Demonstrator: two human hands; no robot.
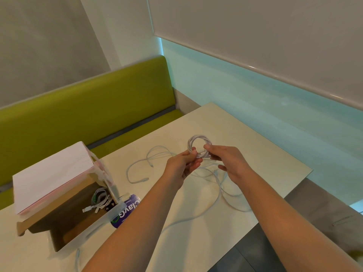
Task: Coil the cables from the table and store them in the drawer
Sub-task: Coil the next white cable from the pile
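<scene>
A white cable wound into a small coil (199,143) is held above the middle of the table. My left hand (183,163) pinches the coil's lower left side between thumb and fingers. My right hand (228,159) grips its lower right side, where the loose tail leaves it. That tail (219,191) trails in loops down across the table toward me. A second white cable (137,167) lies loose on the table to the left. At the left stands the open drawer (92,222), a clear plastic one, with several coiled cables (100,201) inside.
A white and pink lid or box top (51,177) sits over the back of the drawer unit. A purple printed packet (127,210) lies beside the drawer. A green bench (82,112) runs behind the pale table (265,160). Grey floor shows at the right.
</scene>
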